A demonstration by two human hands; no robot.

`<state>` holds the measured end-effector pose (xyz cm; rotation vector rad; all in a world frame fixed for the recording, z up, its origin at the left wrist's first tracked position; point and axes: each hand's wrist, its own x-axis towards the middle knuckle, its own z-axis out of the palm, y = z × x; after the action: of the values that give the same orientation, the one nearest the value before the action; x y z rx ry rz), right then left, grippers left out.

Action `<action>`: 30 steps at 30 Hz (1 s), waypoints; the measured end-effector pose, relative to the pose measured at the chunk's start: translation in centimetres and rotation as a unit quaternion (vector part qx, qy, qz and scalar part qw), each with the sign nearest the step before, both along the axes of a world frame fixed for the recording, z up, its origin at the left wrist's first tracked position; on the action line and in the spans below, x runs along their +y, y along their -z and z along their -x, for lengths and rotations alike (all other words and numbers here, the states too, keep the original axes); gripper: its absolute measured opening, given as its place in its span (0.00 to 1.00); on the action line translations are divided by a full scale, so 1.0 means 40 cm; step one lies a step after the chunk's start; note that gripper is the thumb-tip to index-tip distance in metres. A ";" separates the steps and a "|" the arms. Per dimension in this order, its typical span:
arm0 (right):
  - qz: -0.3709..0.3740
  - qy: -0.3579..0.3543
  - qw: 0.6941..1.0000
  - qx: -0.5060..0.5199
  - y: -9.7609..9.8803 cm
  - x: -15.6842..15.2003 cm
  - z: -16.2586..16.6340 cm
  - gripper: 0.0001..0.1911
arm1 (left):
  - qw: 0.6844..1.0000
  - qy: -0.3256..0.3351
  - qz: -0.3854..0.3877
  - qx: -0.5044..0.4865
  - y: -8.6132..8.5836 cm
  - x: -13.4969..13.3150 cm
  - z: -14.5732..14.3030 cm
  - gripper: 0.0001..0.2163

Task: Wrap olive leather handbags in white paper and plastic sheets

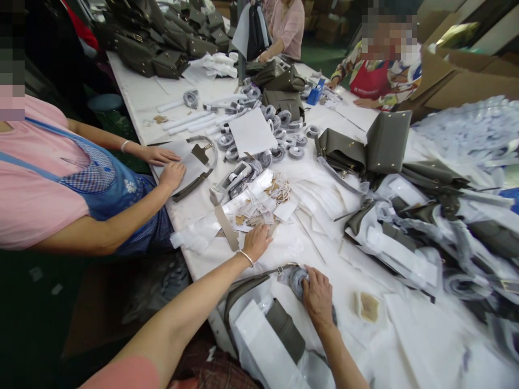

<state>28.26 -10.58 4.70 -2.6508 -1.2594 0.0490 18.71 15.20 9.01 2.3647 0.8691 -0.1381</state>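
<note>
My left hand [258, 241], with a bracelet at the wrist, reaches to the near edge of a pile of paper tags [259, 208] and strings. Its fingers curl down there; what they hold, if anything, is hidden. My right hand [318, 296] closes round the side of a coiled grey strap [299, 281] in clear wrapping. Just below lies an olive handbag [284, 329], partly covered by white paper [259, 337] and clear plastic. The bag's handle [247, 281] arches toward the coil. A flat grey-brown strip [227, 228] lies left of my left hand.
On the left, a co-worker's hands [166, 165] rest on a sheet beside a strap. More coiled straps [284, 118] fill the table's middle. Olive bags [344, 148] and wrapped bags [393, 254] crowd the right. A small yellowish block [368, 307] sits near my right hand. Other people stand across the table.
</note>
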 end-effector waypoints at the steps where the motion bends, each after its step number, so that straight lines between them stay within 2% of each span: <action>1: 0.001 0.004 1.000 0.000 0.001 0.001 0.003 0.19 | 1.000 -0.015 -0.004 0.005 0.000 0.010 -0.011 0.14; 3: 0.006 0.006 1.000 0.000 0.000 0.004 0.006 0.19 | 0.999 -0.031 0.000 0.011 0.001 0.017 -0.034 0.15; 7: 0.003 0.012 1.000 -0.013 -0.002 0.008 0.008 0.19 | 0.998 -0.054 0.043 0.007 0.006 0.010 -0.060 0.08; 10: 0.008 0.023 1.000 -0.010 -0.004 0.011 0.012 0.19 | 0.992 -0.078 0.104 -0.005 0.009 0.010 -0.044 0.03; 12: 0.034 0.036 0.999 0.010 -0.010 0.018 0.014 0.20 | 0.982 -0.090 0.165 -0.017 0.008 0.013 -0.014 0.06; 15: 0.080 0.059 0.992 0.071 -0.035 0.032 0.008 0.22 | 0.954 -0.099 0.281 -0.045 -0.003 0.009 0.052 0.10; 17: 0.083 0.070 0.985 0.131 -0.060 0.040 -0.002 0.24 | 0.924 -0.104 0.363 -0.064 -0.017 -0.003 0.098 0.13; 20: 0.006 0.105 0.966 0.237 -0.114 0.045 -0.009 0.26 | 0.868 -0.112 0.476 -0.085 -0.042 -0.033 0.151 0.19; 22: -0.094 0.136 0.925 0.343 -0.158 0.051 0.002 0.28 | 0.832 -0.116 0.535 -0.091 -0.055 -0.057 0.173 0.22; 24: -0.179 0.147 0.855 0.463 -0.206 0.070 0.029 0.30 | 0.801 -0.121 0.578 -0.093 -0.063 -0.083 0.186 0.24; 26: -0.227 0.137 0.787 0.557 -0.245 0.102 0.064 0.31 | 0.763 -0.127 0.626 -0.099 -0.066 -0.106 0.190 0.24; 28: -0.264 0.135 0.740 0.604 -0.270 0.144 0.097 0.30 | 0.727 -0.129 0.667 -0.103 -0.066 -0.124 0.189 0.23; 30: -0.301 0.147 0.704 0.626 -0.278 0.183 0.119 0.28 | 0.709 -0.121 0.687 -0.105 -0.067 -0.132 0.183 0.23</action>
<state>23.52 -3.24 15.83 -1.5076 -0.2513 0.9936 11.38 9.92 11.68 0.8150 0.5704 -0.2769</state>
